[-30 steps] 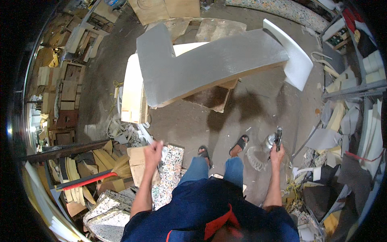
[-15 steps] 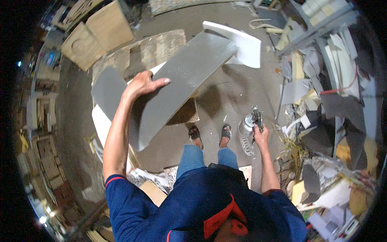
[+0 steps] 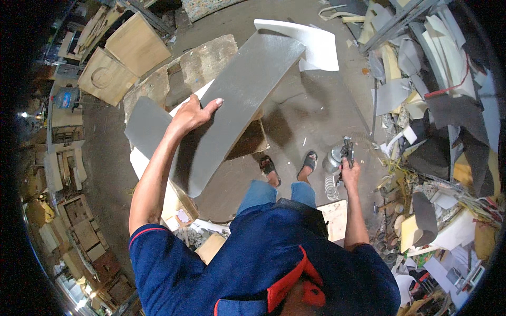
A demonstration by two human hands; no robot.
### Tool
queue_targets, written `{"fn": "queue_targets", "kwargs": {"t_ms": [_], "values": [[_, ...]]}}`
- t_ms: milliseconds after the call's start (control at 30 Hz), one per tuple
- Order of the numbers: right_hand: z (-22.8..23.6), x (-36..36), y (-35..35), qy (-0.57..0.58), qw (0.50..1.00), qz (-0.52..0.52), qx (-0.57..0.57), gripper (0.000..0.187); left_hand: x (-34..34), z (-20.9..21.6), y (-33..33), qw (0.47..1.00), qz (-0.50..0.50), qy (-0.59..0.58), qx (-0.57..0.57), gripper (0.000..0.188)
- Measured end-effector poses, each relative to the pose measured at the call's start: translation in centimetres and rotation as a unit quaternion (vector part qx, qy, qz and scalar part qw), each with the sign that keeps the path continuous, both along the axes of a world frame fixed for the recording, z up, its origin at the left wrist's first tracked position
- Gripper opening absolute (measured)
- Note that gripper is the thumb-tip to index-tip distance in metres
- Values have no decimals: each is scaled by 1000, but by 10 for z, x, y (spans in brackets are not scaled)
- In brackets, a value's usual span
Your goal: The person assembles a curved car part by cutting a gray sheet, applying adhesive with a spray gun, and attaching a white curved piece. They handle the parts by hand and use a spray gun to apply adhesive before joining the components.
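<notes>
A long grey foam-like panel (image 3: 247, 79) lies slanted in front of me, its far end against an upright curved white piece (image 3: 319, 50). My left hand (image 3: 192, 113) grips the panel's left edge, the thumb laid across the grey face and the other fingers partly hidden over the edge. A second grey piece (image 3: 147, 124) with a rounded end shows left of that hand. Low on my right, well apart from the panel, my right hand (image 3: 350, 173) is closed around a spray gun (image 3: 347, 150) with a metal cup (image 3: 333, 159). A coiled clear hose (image 3: 330, 188) hangs beneath it.
Under the panel stands a worn block-like support (image 3: 208, 63). Wooden boards (image 3: 138, 45) lean at the far left. Foam scraps and offcuts (image 3: 421, 158) heap along the right, beside a metal rack (image 3: 395, 29). My sandalled feet (image 3: 269, 168) are on the floor between panel and spray gun.
The view has shifted slightly. The spray gun and my right hand appear a little farther right and lower. My left hand keeps its hold on the panel's edge.
</notes>
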State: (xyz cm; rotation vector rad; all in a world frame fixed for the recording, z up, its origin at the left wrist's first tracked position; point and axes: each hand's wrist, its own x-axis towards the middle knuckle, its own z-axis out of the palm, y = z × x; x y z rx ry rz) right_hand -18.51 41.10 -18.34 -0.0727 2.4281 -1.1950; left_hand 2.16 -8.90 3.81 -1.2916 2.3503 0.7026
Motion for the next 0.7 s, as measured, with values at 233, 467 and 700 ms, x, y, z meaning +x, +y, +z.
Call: {"fn": "queue_targets", "kwargs": {"t_ms": [233, 467, 700], "values": [[9, -8, -12, 1, 999, 40, -1, 24, 1, -4, 3, 999, 27, 25, 5, 115], [21, -19, -27, -10, 998, 50, -21, 22, 7, -9, 9, 998, 56, -18, -5, 120], [19, -28, -28, 13, 995, 92, -46, 21, 8, -10, 22, 995, 94, 5, -26, 117]]}}
